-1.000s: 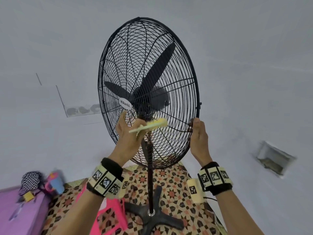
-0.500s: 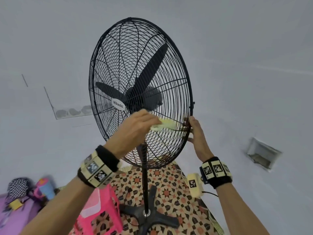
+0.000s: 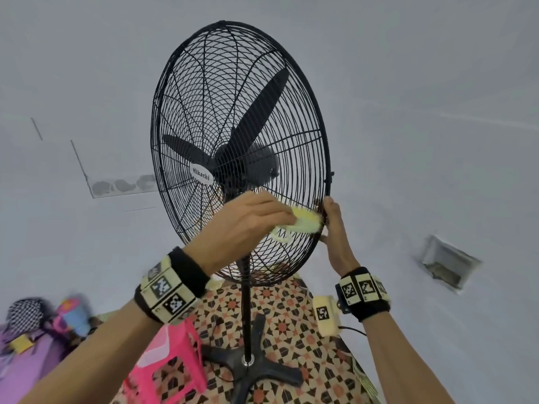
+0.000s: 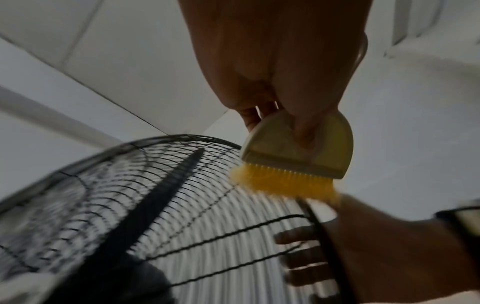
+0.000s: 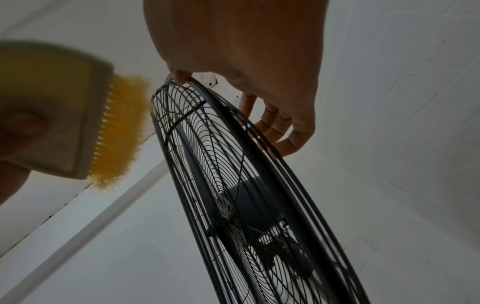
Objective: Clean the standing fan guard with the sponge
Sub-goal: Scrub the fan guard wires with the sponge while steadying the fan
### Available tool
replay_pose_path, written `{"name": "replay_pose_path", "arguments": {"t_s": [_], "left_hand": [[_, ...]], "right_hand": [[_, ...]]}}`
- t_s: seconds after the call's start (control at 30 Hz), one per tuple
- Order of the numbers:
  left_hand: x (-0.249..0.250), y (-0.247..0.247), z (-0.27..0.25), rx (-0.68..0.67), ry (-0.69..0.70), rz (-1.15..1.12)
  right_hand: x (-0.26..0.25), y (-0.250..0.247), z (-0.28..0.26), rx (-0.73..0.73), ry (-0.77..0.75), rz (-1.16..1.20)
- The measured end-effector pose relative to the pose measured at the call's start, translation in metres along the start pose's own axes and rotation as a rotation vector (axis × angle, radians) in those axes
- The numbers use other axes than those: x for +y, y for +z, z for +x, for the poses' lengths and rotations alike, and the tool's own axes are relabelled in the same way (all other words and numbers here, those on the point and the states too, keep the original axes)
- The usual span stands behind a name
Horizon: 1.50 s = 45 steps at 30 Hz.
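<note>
A black standing fan's wire guard (image 3: 204, 83) fills the middle of the head view, tilted back. My left hand (image 3: 256, 214) grips a cream-backed scrubber with yellow bristles (image 3: 306, 220) and presses the bristles (image 4: 283, 183) against the guard's lower right rim. My right hand (image 3: 335, 228) holds that rim just beside the scrubber. Its thumb lies on the front edge, and its fingers (image 5: 293, 135) curl round behind the rear guard (image 5: 259, 164). The left wrist view shows the scrubber (image 4: 298, 148) pinched at its rounded back.
The fan pole stands on a black cross base (image 3: 250, 365) on a patterned mat (image 3: 291, 330). A pink plastic stool (image 3: 169, 360) sits left of the base, under my left forearm. A purple surface with small items (image 3: 23, 345) lies far left. White walls surround the fan.
My left hand has swept the scrubber rightward across the lower guard, from near the pole to the right rim beside my right hand. The right hand keeps its hold on the rim.
</note>
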<state>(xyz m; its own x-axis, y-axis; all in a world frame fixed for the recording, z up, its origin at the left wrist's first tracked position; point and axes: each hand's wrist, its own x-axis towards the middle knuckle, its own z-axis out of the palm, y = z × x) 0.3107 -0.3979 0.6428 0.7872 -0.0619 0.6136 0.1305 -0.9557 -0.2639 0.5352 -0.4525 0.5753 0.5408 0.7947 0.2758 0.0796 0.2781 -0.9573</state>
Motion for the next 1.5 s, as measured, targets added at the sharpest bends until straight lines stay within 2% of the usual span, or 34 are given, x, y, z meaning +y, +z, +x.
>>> {"name": "replay_pose_path", "arguments": {"t_s": [0.07,0.2,0.3,0.4,0.47,0.53,0.6,0.67,0.73,0.8,0.87,0.93,1.0,1.13,1.23,1.27,1.37,1.43,1.5], "left_hand": [[0.010,0.006,0.005,-0.052,0.037,0.003],[-0.003,0.001,-0.005,-0.050,-0.129,-0.026],[0.008,-0.006,-0.001,-0.048,-0.048,0.065],[0.038,0.007,0.019,-0.052,0.073,0.098],[0.056,0.019,0.031,-0.103,0.081,0.129],[0.064,0.025,0.036,-0.109,0.030,0.157],[0.067,0.016,0.035,-0.062,-0.079,0.136],[0.066,0.004,0.029,0.006,-0.176,0.116],[0.067,-0.005,0.026,0.022,-0.192,0.097],[0.066,-0.004,0.030,-0.009,-0.127,0.032],[0.060,0.010,0.032,-0.099,-0.110,-0.013],[0.049,0.015,0.026,-0.163,-0.228,-0.059],[0.037,0.011,0.015,-0.144,-0.317,-0.055],[0.034,0.005,0.009,-0.023,-0.193,0.006],[0.037,0.020,0.015,-0.051,-0.105,-0.037],[0.033,0.022,0.014,-0.066,-0.124,-0.066],[0.015,0.014,0.000,-0.079,-0.313,-0.139],[-0.004,0.007,-0.012,-0.029,-0.381,-0.125],[-0.024,0.001,-0.024,0.082,-0.427,-0.147]], "right_hand": [[0.003,-0.001,0.004,-0.038,0.009,-0.015],[-0.001,-0.008,0.006,-0.051,0.038,-0.012],[0.004,-0.014,0.011,-0.099,0.093,0.040],[0.003,-0.021,0.015,-0.222,0.209,0.178],[0.002,-0.030,0.021,-0.321,0.262,0.231],[0.000,-0.035,0.024,-0.377,0.309,0.261],[0.001,-0.037,0.026,-0.341,0.305,0.221],[0.001,-0.035,0.024,-0.273,0.228,0.139],[0.000,-0.029,0.020,-0.247,0.197,0.141],[0.000,-0.025,0.019,-0.198,0.202,0.176],[0.001,-0.023,0.019,-0.162,0.187,0.175],[0.005,-0.027,0.020,-0.154,0.162,0.158],[0.004,-0.028,0.016,-0.141,0.132,0.158],[0.004,-0.021,0.014,-0.115,0.131,0.141],[0.008,-0.019,0.017,-0.150,0.159,0.134],[0.007,-0.019,0.015,-0.135,0.159,0.117],[0.002,-0.021,0.011,-0.079,0.112,0.102],[0.001,-0.021,0.009,-0.056,0.108,0.110],[-0.002,-0.011,0.006,0.066,0.088,0.070]]}}
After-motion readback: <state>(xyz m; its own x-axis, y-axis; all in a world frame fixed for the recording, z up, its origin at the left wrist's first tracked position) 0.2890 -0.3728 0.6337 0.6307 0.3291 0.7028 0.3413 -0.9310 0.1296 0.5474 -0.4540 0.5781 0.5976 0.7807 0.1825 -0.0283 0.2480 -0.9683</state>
